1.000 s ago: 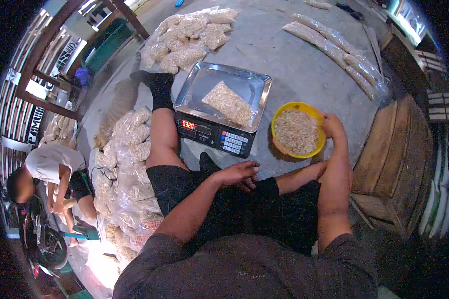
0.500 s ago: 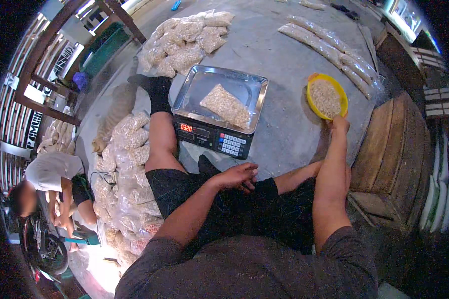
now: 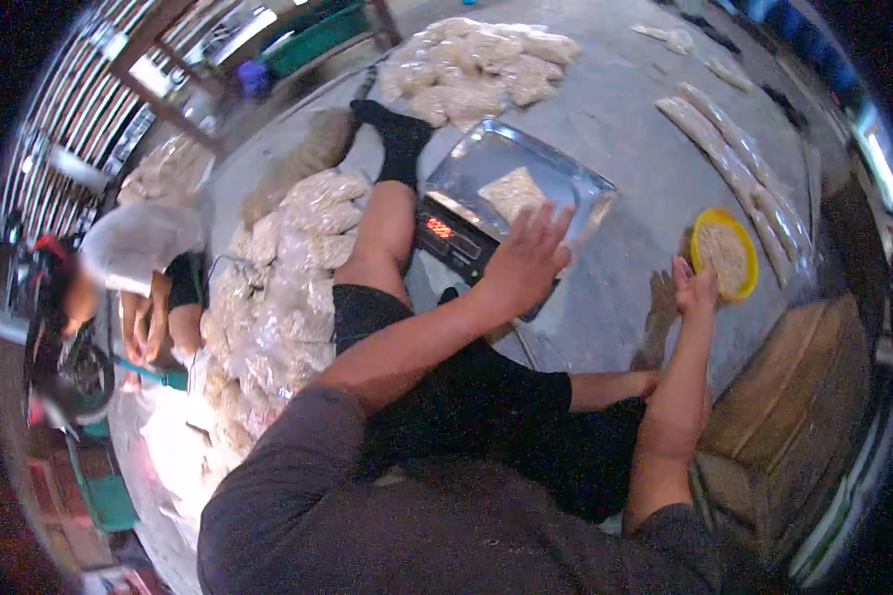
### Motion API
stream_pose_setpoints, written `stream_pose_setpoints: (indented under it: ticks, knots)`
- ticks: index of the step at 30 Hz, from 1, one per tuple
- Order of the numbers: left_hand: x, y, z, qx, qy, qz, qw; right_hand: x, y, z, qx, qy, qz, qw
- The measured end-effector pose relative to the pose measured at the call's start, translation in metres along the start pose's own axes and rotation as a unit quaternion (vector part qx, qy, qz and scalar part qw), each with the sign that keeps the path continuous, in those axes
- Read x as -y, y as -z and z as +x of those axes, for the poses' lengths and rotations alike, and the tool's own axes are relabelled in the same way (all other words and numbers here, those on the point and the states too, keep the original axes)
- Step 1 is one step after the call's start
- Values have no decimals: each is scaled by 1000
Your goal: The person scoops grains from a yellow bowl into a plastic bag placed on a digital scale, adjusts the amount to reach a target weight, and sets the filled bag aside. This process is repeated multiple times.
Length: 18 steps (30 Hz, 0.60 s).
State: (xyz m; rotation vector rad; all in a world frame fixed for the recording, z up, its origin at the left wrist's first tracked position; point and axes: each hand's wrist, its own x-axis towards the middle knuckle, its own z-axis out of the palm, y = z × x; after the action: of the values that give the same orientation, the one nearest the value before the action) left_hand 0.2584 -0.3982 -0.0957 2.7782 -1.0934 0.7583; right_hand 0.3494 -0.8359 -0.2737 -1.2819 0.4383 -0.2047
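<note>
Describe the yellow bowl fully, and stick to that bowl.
The yellow bowl is round and smooth-looking, probably plastic, with a bright rim. It is open-topped and holds pale, small pieces. It sits on or just above the grey floor, right of the scale. The right hand is at its near-left rim; whether it grips is unclear.

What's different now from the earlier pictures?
The left hand reached forward over the digital scale. The right hand moved the yellow bowl to the right, away from the scale; I can't tell whether it has let go. The filled plastic bag is still on the scale, and the cat is still there.
</note>
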Motion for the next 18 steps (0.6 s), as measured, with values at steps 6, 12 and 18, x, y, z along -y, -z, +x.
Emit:
stream_pose_setpoints:
  ticks: [6,12,18]
  knots:
    - [45,-53,-12,-4,-19,-88,996,8,-16,-7,25,-94,84,992]
    - [72,17,-43,-273,313,-207,886,1,-8,-12,43,-72,-26,996]
    - [88,213,-233,-234,457,-10,858,0,20,-12,40,-165,-33,985]
